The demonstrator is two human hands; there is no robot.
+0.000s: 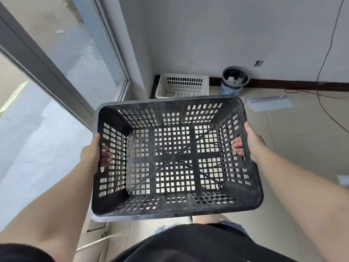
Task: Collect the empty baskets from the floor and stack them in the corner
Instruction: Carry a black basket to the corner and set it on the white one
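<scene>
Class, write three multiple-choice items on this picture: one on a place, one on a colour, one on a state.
1. Where does the white basket stand?
A. in the corner
B. on a table
C. inside the bucket

2. What colour is the held basket?
A. red
B. black
C. green

3. What does the held basket contain?
A. clothes
B. bottles
C. nothing

Answers:
1 A: it sits on the floor where the walls meet, left of the bucket.
2 B: its walls and rim are black.
3 C: the floor shows through its bare mesh, with the left hand and right hand gripping its sides.
</scene>
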